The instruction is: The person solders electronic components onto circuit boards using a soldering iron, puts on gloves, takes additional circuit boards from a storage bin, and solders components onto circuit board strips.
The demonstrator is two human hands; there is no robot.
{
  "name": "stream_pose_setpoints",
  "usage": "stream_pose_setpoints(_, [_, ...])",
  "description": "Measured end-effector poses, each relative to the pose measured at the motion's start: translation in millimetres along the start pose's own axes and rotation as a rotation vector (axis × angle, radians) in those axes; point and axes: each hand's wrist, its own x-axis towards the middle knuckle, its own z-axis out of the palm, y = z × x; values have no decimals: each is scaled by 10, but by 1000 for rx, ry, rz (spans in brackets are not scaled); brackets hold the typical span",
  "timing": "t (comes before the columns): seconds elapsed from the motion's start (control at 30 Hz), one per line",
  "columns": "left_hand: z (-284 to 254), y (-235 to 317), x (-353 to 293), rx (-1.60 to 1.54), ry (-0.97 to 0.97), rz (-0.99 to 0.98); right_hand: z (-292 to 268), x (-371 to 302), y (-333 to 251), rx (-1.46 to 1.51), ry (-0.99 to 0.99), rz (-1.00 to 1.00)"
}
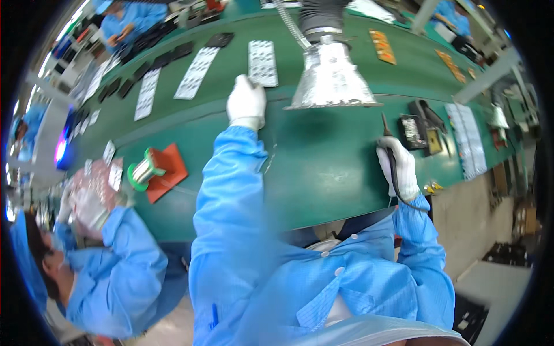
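My left hand (pixel 247 102), in a white glove, reaches far across the bench. Its fingers are closed at the near left corner of a white panel (pixel 262 62) with rows of dark spots; the fingertips are partly hidden. My right hand (pixel 399 167), also gloved, is wrapped round a soldering iron (pixel 386 124) whose tip points away from me. The iron's dark cord runs down over my wrist. Between my hands, a silvery fume hood (pixel 333 75) hangs from a black hose above the green bench (pixel 320 184).
Left of me, a solder spool (pixel 144 172) stands by an orange-red board (pixel 169 173). More white panels (pixel 197 72) and black pieces lie along the green belt (pixel 323 23). A soldering stand (pixel 426 124) and a pale blue sheet (pixel 466 141) are at right. A co-worker (pixel 115 271) sits at left.
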Motion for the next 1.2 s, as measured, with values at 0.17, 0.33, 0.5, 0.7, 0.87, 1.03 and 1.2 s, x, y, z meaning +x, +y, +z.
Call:
stream_pose_setpoints(0.17, [235,-59,114,161,98,160,-389,883,191,-42,56,32])
stream_pose_setpoints(0.33, [206,-30,91,267,158,284,-139,2012,1298,-339,40,-39])
stream_pose_setpoints(0.5, [142,137,138,302,34,175,477,2450,2048,-588,94,276])
stream_pose_setpoints(0.7, [161,61,156,301,21,188,855,2665,2020,-693,-21,471])
stream_pose_setpoints(0.87, [169,-9,153,264,105,282,784,2785,2082,-761,-6,374])
stream_pose_setpoints(1.03, [251,23,153,239,156,202,-11,2869,2404,-507,296,359])
stream_pose_setpoints(1.2, [204,-39,132,179,175,183,-973,2301,2122,-213,552,173])
